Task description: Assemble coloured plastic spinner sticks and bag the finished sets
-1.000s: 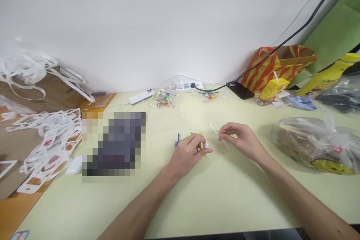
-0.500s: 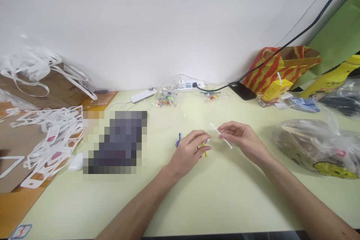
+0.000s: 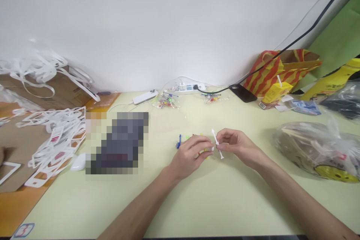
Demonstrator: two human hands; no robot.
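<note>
2 hands now meet at table centre: since 1 s ago the right hand (image 3: 239, 146) has swung its white stick (image 3: 217, 143) from slanted to nearly upright, fingers pinched on it, tip touching the left hand (image 3: 191, 155). Left fingers curl over small yellow pieces (image 3: 206, 151). Blue piece (image 3: 179, 141) lies just left; plastic bag (image 3: 317, 146) right, power strip (image 3: 187, 87) far. Nothing obstructs.

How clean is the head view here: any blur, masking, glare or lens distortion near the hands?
Head view: even, soft light with faint shadows under the left hand and right hand; the thin white plastic stick between them is slightly soft; a pixelated mosaic block masks part of the pale yellow-green table; wide-angle bending curves the table's far edge; mild sheen on the clear plastic bag.
</note>
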